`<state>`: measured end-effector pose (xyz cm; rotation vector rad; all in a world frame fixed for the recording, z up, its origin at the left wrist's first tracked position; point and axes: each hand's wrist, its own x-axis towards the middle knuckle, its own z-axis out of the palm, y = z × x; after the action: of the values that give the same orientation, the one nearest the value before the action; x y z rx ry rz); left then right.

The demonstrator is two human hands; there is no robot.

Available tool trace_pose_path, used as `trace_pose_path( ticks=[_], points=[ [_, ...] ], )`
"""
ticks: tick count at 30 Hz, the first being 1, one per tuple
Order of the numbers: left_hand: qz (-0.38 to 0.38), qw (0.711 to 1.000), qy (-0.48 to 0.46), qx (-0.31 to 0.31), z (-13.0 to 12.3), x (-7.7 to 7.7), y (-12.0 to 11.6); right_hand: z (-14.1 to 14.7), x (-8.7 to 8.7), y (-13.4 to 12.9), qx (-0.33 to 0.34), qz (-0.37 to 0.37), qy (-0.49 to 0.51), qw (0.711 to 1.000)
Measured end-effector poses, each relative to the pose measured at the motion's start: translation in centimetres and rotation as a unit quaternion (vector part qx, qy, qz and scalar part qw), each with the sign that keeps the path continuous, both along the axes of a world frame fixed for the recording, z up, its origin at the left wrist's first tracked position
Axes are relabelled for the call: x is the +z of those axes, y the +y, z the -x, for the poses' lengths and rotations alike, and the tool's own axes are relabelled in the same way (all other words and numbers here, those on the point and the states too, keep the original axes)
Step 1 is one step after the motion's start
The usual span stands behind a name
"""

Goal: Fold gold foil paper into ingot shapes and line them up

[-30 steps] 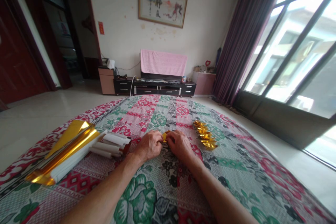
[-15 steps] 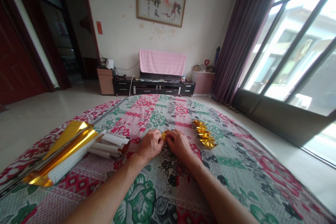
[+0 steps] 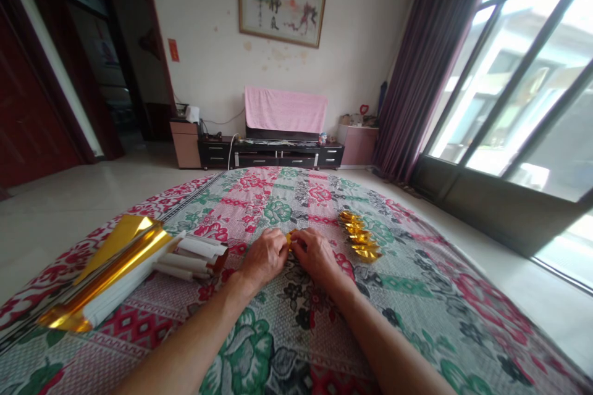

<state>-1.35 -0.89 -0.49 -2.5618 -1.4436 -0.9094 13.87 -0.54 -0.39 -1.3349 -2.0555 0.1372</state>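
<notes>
Just above the middle of the flowered tablecloth, my left hand and my right hand meet with fingers closed. Pinched between them is a small piece of gold foil paper, mostly covered by the fingers. To the right of my right hand lies a row of several folded gold paper ingots. On the left rests a stack of gold foil sheets, some curled, showing white undersides. Between that stack and my left hand are several white rolled papers.
Beyond the table's far edge stands a low black TV cabinet, with a pink cloth over the screen. A purple curtain hangs beside large windows at the right. A dark red door is at the left.
Hands and gold paper stay in nearly the same place, with only slight finger movement. The whole view has shifted very slightly.
</notes>
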Motion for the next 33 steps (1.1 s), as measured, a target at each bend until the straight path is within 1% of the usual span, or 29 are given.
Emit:
trace_pose_path(
  ticks=[3,10,18,24,33],
  points=[
    [0.002,1.000,-0.003,0.002,0.00,0.04,-0.01,-0.02,-0.04,-0.04,0.000,-0.003,0.007,1.000],
    [0.010,1.000,-0.012,-0.001,0.07,-0.07,0.07,0.04,0.09,-0.14,0.013,-0.006,-0.013,1.000],
    [0.024,0.999,-0.031,-0.011,0.19,-0.21,-0.01,-0.09,-0.09,-0.12,0.014,-0.003,-0.004,1.000],
    [0.020,0.999,-0.018,-0.023,0.10,-0.03,-0.15,-0.14,-0.23,-0.04,0.019,-0.009,-0.007,1.000],
    [0.017,0.999,-0.023,-0.021,0.13,-0.08,-0.15,-0.10,0.59,-0.60,0.027,-0.005,-0.029,0.999]
  ],
)
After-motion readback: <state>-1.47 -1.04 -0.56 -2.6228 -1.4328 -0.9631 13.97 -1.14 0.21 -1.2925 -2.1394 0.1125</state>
